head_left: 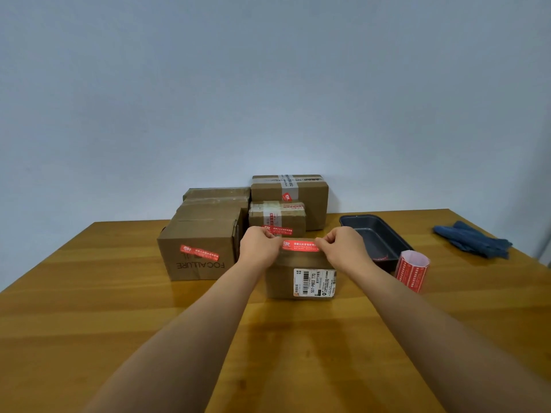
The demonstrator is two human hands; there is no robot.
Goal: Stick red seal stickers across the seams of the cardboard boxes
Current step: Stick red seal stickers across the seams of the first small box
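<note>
Wooden surface (89,308) against a pale wall, carrying a cluster of cardboard boxes behind the front box (298,281); dark tray (384,234) and sticker roll (413,271) lie right of that box. Left hand (258,245) and right hand (343,244) pinch the ends of a red seal sticker (299,245), fingers closed on it, along the front box's top far edge.
</note>
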